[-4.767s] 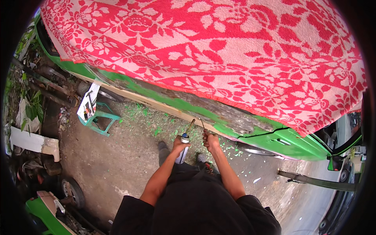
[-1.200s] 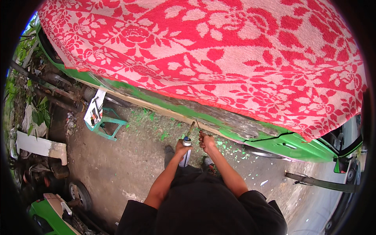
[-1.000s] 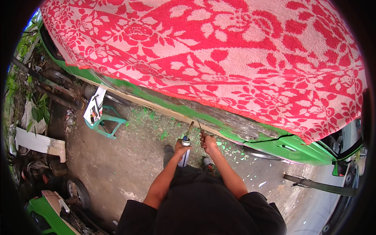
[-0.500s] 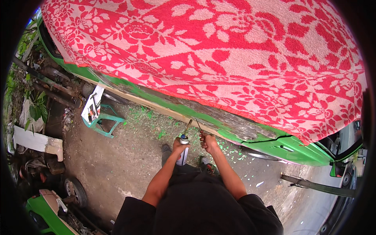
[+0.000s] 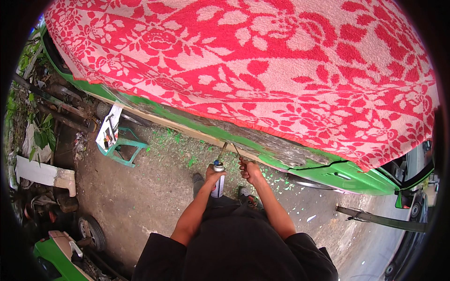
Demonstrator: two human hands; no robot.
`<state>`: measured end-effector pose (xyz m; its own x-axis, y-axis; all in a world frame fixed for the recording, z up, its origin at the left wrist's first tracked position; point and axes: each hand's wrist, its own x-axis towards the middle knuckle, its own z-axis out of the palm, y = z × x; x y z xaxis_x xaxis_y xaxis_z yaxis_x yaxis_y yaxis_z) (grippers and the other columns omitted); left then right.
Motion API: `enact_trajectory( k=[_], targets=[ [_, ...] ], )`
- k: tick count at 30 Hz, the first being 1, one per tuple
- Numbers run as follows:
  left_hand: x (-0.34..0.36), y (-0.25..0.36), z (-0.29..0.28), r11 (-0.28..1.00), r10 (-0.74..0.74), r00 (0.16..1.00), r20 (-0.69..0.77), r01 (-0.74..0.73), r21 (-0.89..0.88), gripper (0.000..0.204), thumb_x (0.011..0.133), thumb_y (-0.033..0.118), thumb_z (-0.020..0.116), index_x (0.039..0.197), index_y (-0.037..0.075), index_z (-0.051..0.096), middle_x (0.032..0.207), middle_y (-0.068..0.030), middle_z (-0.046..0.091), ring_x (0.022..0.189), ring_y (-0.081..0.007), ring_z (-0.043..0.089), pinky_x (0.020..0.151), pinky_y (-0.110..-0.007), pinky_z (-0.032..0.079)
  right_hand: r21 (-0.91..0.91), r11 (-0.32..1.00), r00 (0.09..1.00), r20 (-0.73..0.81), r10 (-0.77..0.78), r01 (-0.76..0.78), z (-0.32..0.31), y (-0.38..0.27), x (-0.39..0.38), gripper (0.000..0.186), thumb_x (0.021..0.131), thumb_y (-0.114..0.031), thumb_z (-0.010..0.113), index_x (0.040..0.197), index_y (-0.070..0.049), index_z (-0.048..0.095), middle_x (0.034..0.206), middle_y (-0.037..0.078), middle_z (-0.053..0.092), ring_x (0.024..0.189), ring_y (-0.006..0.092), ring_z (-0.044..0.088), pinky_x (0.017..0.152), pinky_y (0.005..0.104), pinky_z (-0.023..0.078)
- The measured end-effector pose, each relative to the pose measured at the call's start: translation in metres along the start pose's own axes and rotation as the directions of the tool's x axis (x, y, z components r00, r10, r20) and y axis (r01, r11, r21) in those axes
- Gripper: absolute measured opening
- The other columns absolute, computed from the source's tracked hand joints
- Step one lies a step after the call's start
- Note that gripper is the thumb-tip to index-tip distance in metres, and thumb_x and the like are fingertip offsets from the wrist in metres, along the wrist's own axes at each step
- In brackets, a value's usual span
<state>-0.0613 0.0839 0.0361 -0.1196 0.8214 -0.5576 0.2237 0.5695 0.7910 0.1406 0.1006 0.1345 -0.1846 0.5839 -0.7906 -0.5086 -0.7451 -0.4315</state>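
Gripping cyl. torch (image 5: 219, 187) w/ L hand (image 5: 214, 176), slim tool (image 5: 237, 151) w/ R hand (image 5: 250, 170), nr rough panel (image 5: 281, 149).

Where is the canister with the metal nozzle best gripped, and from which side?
Likely around the straight, cylindrical canister, from the left, as the left hand has it: that stays clear of the nozzle, which points away toward the green car.

No text, label, brand, number or sign can be read: the pale side of the canister (image 5: 219, 188) in the left hand (image 5: 214, 176) is too small for any print to be made out, as is the white sheet (image 5: 113, 116) at the teal stool (image 5: 131, 142)
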Motion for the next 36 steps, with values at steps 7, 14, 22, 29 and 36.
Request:
enact_trajectory(
  k=[7,14,22,29,36],
  targets=[
    [-0.002,-0.004,-0.005,0.997,0.066,0.996,-0.06,-0.068,-0.025,0.049,0.057,0.01,0.086,0.095,0.002,0.057,0.084,-0.0074,0.066,0.076,-0.0171,0.063,0.066,-0.032,0.051,-0.002,1.0,0.999,0.033,0.031,-0.031,0.005,0.0,0.002,0.013,0.096,-0.018,0.044,0.104,-0.013,0.053,0.069,-0.001,0.042,0.043,0.0048,0.027,0.034,0.019,0.019],
    [-0.006,-0.003,-0.004,0.99,0.034,0.999,-0.028,-0.037,-0.138,0.046,0.059,0.006,0.084,0.095,0.003,0.057,0.086,-0.0066,0.066,0.078,-0.0163,0.062,0.067,-0.033,0.05,0.066,0.997,0.999,0.037,0.035,-0.038,0.0,0.001,0.011,0.012,0.097,-0.019,0.044,0.102,-0.013,0.053,0.068,-0.002,0.042,0.042,0.0054,0.027,0.033,0.02,0.019],
    [-0.003,-0.023,-0.025,0.999,0.005,0.999,-0.051,-0.008,-0.052,0.049,0.059,0.001,0.081,0.102,0.005,0.057,0.09,-0.0057,0.065,0.08,-0.0171,0.062,0.07,-0.033,0.05,0.114,0.992,0.998,0.028,0.056,-0.059,0.026,0.012,0.005,0.012,0.097,-0.023,0.047,0.097,-0.013,0.054,0.063,-0.002,0.04,0.04,0.0059,0.026,0.032,0.0213,0.018],
    [-0.014,-0.012,-0.021,0.996,0.011,0.998,-0.056,-0.016,-0.086,0.05,0.059,0.005,0.082,0.102,0.003,0.057,0.09,-0.007,0.065,0.08,-0.0174,0.062,0.071,-0.033,0.05,0.053,0.999,1.0,-0.023,0.002,-0.001,0.026,0.017,0.013,0.013,0.097,-0.022,0.048,0.097,-0.011,0.055,0.064,-0.001,0.04,0.041,0.0062,0.026,0.033,0.0215,0.019],
    [-0.035,0.022,-0.015,1.0,-0.011,1.0,-0.023,0.011,-0.014,0.055,0.057,0.01,0.083,0.103,0.002,0.055,0.09,-0.0083,0.065,0.083,-0.0187,0.062,0.073,-0.034,0.05,0.055,0.998,0.998,-0.057,-0.003,0.006,0.024,0.017,0.023,0.012,0.096,-0.021,0.048,0.098,-0.012,0.056,0.065,-0.001,0.042,0.041,0.0066,0.027,0.033,0.0216,0.019]
  ],
)
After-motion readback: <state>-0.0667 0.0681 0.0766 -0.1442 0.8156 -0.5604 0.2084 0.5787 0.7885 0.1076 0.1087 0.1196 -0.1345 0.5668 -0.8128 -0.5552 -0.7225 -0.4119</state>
